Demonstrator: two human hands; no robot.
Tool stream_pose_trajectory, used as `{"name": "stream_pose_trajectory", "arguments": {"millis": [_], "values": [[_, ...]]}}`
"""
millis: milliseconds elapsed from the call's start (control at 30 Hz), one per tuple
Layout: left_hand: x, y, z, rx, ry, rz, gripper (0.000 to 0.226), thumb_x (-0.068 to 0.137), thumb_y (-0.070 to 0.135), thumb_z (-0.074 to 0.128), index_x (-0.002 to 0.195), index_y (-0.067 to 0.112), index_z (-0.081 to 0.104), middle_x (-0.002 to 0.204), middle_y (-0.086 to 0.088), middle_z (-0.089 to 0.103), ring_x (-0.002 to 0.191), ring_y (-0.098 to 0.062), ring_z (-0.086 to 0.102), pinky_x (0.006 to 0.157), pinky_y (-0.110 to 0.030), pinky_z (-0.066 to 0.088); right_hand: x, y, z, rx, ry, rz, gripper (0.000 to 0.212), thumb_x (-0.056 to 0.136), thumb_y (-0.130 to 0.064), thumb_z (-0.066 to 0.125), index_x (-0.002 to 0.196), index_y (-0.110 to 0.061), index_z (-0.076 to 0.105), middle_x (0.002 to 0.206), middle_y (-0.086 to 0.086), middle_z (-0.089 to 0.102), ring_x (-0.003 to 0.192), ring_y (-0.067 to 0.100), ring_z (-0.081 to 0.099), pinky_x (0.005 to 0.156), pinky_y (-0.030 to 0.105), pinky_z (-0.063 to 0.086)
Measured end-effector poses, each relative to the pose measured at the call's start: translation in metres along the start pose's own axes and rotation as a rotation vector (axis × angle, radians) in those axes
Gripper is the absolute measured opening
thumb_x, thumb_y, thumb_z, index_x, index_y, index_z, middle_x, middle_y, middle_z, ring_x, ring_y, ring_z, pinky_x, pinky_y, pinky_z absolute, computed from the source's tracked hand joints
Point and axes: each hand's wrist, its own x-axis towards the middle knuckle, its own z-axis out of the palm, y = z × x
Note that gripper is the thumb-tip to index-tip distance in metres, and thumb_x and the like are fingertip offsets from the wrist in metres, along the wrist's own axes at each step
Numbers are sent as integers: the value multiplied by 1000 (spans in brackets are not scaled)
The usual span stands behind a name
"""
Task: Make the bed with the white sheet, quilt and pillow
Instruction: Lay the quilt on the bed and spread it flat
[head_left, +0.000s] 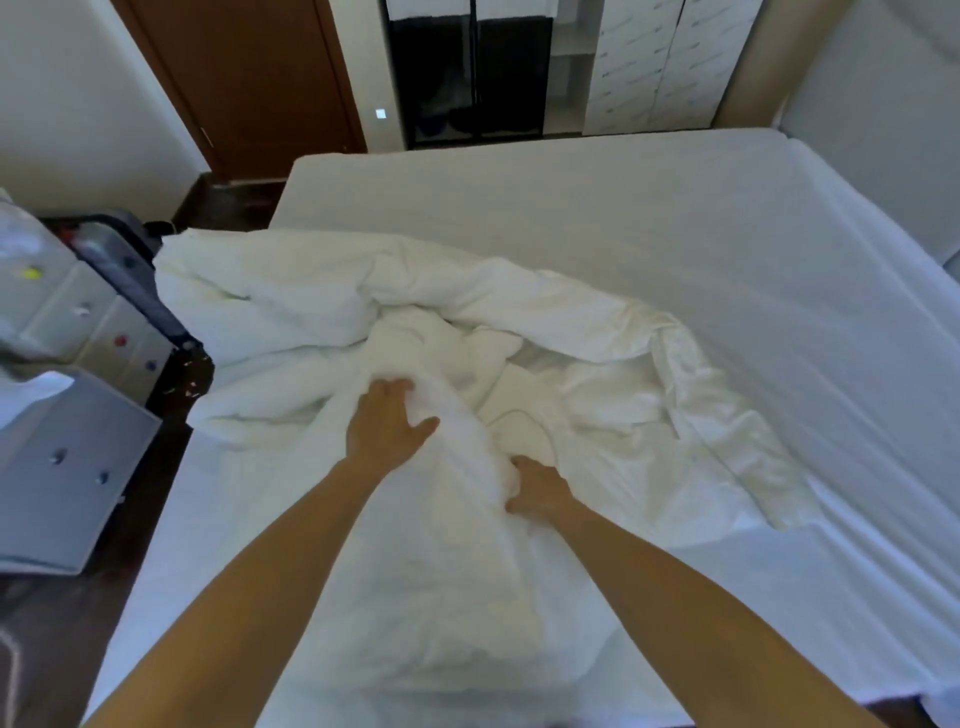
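**2 hands on 1 bunched quilt, sheet already on bed**

L→R:

- Far left of both hands: 2 grey plastic drawer units (67, 467) on dark floor, small coloured knobs on the fronts. 1 dark folded frame-like item (130, 265) between them and the bed; can't ID it.
- Up-left, well beyond hands: 1 brown wooden door (249, 78).
- Left hand (387, 423): palm down on the quilt (322, 306), fingers curled into a raised fold, thumb splayed toward right hand. Gripping fabric.
- Quilt: 1, white, crumpled in a heap. Bulk lies ahead of and left of left hand, spilling over the left bed edge. A ridge of it runs back toward the person btwn the 2 forearms. Another lobe trails off right of right hand.
- Right hand (537, 491): nearer the person than left hand, just beside the ridge, fingers buried in the cloth. Clenched on quilt, fingertips hidden.
- Hands near each other, not touching; 2 bare forearms.
- White sheet (675, 218): 1, flat over the mattress, under the quilt, exposed ahead of and right of both hands. Mostly smooth, light creases far right.
- Beyond hands, top centre: 1 dark glass-front wardrobe (467, 78), white cabinet (660, 67) to its right.
- Pillow: can't tell it from the bedding.
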Motion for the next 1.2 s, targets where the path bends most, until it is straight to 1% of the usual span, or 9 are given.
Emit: {"name": "stream_pose_trajectory", "arguments": {"millis": [133,333,467,533,633,867,967,1067,1200], "values": [[7,-49,-9,125,72,-166,101,79,44,67,151,26,-3,155,-16,12,141,-35,20,108,-50,26,8,-33,13,39,48,18,71,83,-31,66,146,-20,35,148,6,38,133,26,40,106,34,37],[-15,-105,-22,-41,-805,-42,76,79,21,72,145,27,36,130,-8,53,101,-27,59,85,-39,53,26,-113,9,891,102,35,63,90,-40,59,145,-21,35,148,3,38,131,25,42,97,35,37],[-55,-146,-36,-83,-1200,-200,55,83,22,72,134,23,50,108,2,61,94,-19,59,75,-29,53,33,-168,46,706,-108,217,110,80,-54,66,152,-18,-9,153,6,28,131,29,42,95,42,43],[-57,-171,-43,-166,-1136,-253,44,84,33,69,125,26,56,103,3,62,90,-15,59,74,-24,49,33,-183,83,506,-188,205,84,87,-31,67,150,-8,17,139,11,46,111,25,55,88,34,49],[-46,-206,-59,-384,-813,-393,44,85,50,61,122,26,57,121,3,58,109,-18,56,87,-34,46,25,-195,132,279,-324,111,18,94,-19,54,105,-5,60,108,14,59,87,22,54,79,33,44],[-44,-217,-10,-356,-602,-445,80,91,62,39,152,15,13,157,-4,21,140,-28,28,108,-44,31,3,-203,159,392,-741,-9,34,87,2,46,101,-17,70,101,9,63,88,20,56,81,29,47],[-54,-214,27,-285,-610,-431,81,90,56,46,151,15,13,152,-10,28,134,-31,35,98,-42,43,15,-198,154,257,-313,-30,29,89,-3,53,113,-12,67,107,5,61,99,19,57,80,24,46],[-53,-220,47,-223,-541,-335,74,92,54,45,150,18,17,153,-17,21,140,-32,25,111,-41,27,44,-169,140,-184,262,-27,49,87,-9,54,135,-21,49,143,7,39,132,24,39,104,33,36],[-39,-233,51,-65,-395,-185,73,89,56,49,150,29,17,159,0,8,145,-27,8,113,-45,22,82,-130,118,-627,310,105,88,86,-25,62,152,-25,3,158,11,11,147,28,8,117,50,3]]}}
